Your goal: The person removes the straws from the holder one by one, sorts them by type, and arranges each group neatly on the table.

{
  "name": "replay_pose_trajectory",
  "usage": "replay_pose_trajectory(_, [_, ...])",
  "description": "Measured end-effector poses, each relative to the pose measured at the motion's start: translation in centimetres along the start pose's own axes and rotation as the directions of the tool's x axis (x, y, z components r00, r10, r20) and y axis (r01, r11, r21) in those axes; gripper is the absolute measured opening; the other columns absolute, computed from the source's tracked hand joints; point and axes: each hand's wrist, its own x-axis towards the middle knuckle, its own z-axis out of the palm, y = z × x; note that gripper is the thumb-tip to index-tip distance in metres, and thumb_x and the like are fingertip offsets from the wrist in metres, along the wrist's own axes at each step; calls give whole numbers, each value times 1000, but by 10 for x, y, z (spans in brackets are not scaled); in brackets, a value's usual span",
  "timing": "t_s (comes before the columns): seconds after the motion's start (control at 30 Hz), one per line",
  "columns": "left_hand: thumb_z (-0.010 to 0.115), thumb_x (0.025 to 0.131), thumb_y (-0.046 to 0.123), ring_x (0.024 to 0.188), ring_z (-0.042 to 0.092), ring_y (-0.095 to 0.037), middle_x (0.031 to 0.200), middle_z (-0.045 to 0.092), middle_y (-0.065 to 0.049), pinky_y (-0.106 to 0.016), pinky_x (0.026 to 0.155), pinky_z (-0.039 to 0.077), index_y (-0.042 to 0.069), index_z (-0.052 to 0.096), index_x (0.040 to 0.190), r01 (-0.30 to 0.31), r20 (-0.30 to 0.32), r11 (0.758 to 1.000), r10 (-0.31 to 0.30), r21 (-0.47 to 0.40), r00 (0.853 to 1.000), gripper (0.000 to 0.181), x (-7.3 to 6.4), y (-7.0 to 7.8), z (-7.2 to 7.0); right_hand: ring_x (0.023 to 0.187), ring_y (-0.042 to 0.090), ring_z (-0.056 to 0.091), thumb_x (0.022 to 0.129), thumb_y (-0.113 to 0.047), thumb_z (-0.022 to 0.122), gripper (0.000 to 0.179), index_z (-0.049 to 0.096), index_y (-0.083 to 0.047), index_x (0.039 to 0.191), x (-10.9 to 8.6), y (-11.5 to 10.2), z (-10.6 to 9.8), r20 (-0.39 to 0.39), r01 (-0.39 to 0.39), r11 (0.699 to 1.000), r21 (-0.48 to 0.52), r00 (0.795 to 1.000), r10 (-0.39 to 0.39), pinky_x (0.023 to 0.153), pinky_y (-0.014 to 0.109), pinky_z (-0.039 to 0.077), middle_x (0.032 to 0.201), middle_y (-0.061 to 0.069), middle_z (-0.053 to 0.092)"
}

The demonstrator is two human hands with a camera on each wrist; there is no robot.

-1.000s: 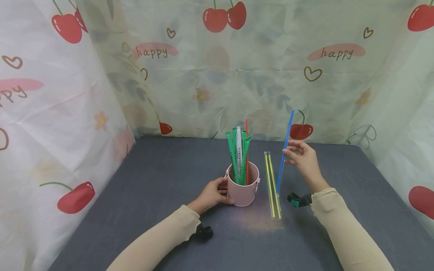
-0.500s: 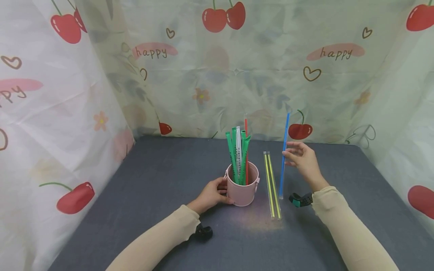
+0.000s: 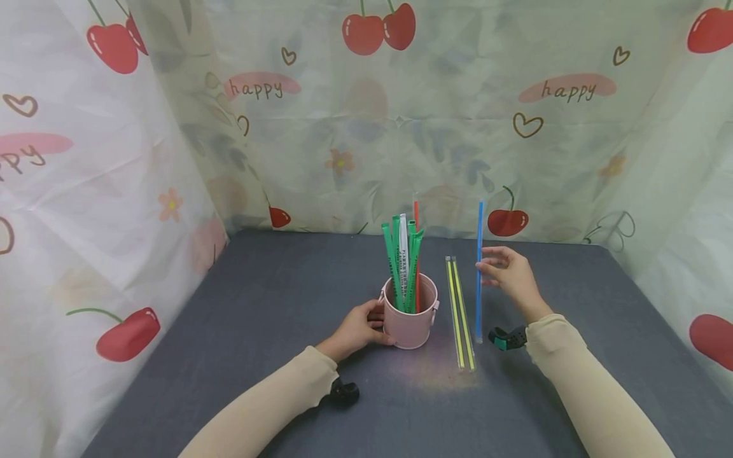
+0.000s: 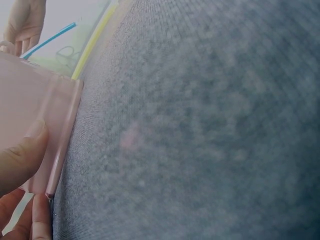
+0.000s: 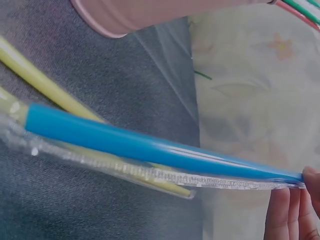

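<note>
My left hand grips the left side of a small pink bucket, its thumb low on the wall. Several green paper-wrapped straws, a whitish one and a red straw stand in the bucket. To the right, my right hand pinches a blue straw between thumb and fingers, nearly upright in the head view. The right wrist view shows a clear wrapper around this blue straw. Between bucket and blue straw, two yellow straws in clear wrap lie side by side on the table.
The dark grey table ends at a patterned cloth backdrop with cherries and "happy" lettering. More cloth hangs at both sides. A black wrist strap shows at the right cuff, another black piece at the left.
The blue straw has gone from leaning right to nearly upright; its top moved left and down, and its lower end moved right, away from the yellow straws. My left hand and the bucket stay put.
</note>
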Motion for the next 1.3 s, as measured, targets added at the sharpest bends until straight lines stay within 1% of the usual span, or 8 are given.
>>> replay_pose_trajectory(0.13, [85,69,0,117,59,-27,132,57,-14,-36,94,53,1,50,134,-1,0,1000,1,5,1000,74,1,-2,0,80,0,63,93,-17,65,48,49,-1,135,1,3,1,21,-17,999,-45,1000,18,80,40,59,116,22,61])
replay_pose_trajectory(0.23, [85,69,1,117,58,-27,132,57,-14,-37,95,53,1,50,134,-4,0,1000,4,7,1000,74,1,-3,0,82,4,63,93,-17,65,47,49,-1,135,0,5,2,42,-34,997,-73,998,37,83,43,58,118,23,61])
replay_pose_trajectory(0.37, [85,69,0,117,58,-27,132,56,-14,-37,95,53,2,50,134,-5,-3,1000,5,3,1000,74,0,-2,0,83,7,63,93,-15,65,45,51,1,132,0,7,4,62,-63,993,-103,996,70,84,44,58,118,24,62])
replay_pose_trajectory(0.5, [85,69,0,118,58,-27,132,56,-14,-37,95,53,2,50,134,0,-5,1000,0,-5,1000,74,0,-1,0,83,9,63,93,-13,64,43,51,4,130,-1,9,6,77,-84,990,-110,993,93,82,41,59,118,25,63])
replay_pose_trajectory(0.7, [85,69,0,118,58,-26,132,56,-13,-37,95,53,3,50,134,7,-4,1000,-7,0,1000,73,0,-1,0,86,14,64,93,-7,62,40,51,6,130,1,14,10,83,-104,985,-140,990,117,73,33,60,116,26,64])
replay_pose_trajectory(0.9, [84,70,0,117,58,-27,132,56,-14,-37,95,53,1,50,134,0,-1,1000,0,-2,1000,73,0,-2,0,86,17,67,91,-4,64,41,52,5,129,2,19,14,82,-148,976,-158,983,162,72,35,61,115,27,64])
replay_pose_trajectory(1.07, [84,70,0,117,58,-26,131,57,-14,-36,94,53,2,50,133,-1,-2,1000,1,-4,1000,72,1,-2,0,83,15,67,91,-4,64,42,51,7,129,1,22,17,105,-151,975,-161,980,169,71,34,61,115,29,63])
replay_pose_trajectory(1.3, [84,70,0,116,59,-26,131,57,-14,-36,94,53,1,50,133,-9,3,1000,9,-11,1000,72,1,-3,-1,77,14,67,90,-6,66,42,52,5,128,2,25,18,108,-191,964,-185,971,213,71,34,61,114,27,64])
